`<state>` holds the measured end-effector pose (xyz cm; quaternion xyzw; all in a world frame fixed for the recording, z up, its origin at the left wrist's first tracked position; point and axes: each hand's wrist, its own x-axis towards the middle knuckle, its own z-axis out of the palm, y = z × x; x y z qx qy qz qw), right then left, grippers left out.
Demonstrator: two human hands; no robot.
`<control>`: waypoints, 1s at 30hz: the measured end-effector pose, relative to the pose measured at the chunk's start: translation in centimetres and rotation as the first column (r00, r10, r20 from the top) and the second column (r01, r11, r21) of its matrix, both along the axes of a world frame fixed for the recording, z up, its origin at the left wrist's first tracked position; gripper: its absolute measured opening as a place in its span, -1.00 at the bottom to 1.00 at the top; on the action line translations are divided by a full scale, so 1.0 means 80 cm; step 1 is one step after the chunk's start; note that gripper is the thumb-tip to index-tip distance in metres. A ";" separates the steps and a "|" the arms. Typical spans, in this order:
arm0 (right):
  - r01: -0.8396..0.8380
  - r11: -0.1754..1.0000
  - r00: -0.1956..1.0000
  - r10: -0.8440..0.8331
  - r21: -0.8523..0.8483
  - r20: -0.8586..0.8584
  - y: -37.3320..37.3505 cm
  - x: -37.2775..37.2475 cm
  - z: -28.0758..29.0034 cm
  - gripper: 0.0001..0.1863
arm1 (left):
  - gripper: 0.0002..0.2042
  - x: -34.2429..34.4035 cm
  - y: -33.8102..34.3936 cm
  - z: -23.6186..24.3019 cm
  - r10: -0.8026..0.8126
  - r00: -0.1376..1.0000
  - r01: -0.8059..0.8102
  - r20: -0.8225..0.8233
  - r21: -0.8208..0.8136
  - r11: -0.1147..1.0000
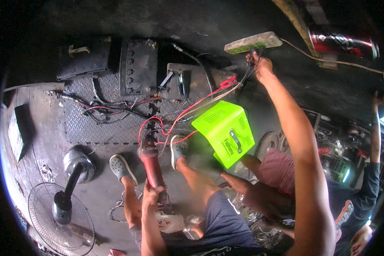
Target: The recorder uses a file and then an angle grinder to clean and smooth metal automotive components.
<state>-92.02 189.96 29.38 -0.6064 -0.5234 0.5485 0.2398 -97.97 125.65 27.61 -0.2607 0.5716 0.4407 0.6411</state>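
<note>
My left hand (154,194) is wrapped round the red body of an angle grinder (150,167), whose metal head points away from me, above the floor between my feet. My right arm stretches up to the far right, where my right hand (263,66) is closed on a black plug (252,56) at a power strip (260,41). Whether the plug sits fully in a socket cannot be made out. Dark cords hang from that hand. Below it stands a bright green box-shaped machine (219,132) with a black carrying handle (235,141).
Red and black cables (175,121) cross the textured floor mats (79,123). A fan (62,213) stands at the left. Dark cases (84,59) line the far side. Another person (350,200) is close at my right, one arm raised, beside metal parts.
</note>
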 end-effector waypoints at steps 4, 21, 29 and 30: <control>0.038 0.999 0.999 -0.038 -0.007 -0.016 0.001 -0.003 -0.003 -0.75 | -0.39 -0.019 0.008 0.007 0.076 0.997 -0.074 -0.028 0.056 0.996; -0.204 0.948 0.945 0.256 -0.242 0.204 -0.020 0.021 0.018 -0.67 | -0.47 0.013 -0.022 -0.007 0.008 1.000 -0.007 -0.012 0.108 0.994; -0.312 0.934 0.890 0.351 -0.172 0.291 -0.039 0.041 0.007 -0.65 | -0.42 0.026 -0.027 -0.011 -0.045 0.997 0.049 -0.067 0.053 0.997; -0.292 0.934 0.924 0.331 -0.208 0.189 -0.043 0.044 0.008 -0.64 | -0.41 0.025 -0.027 -0.010 -0.034 0.999 0.036 -0.042 0.052 0.998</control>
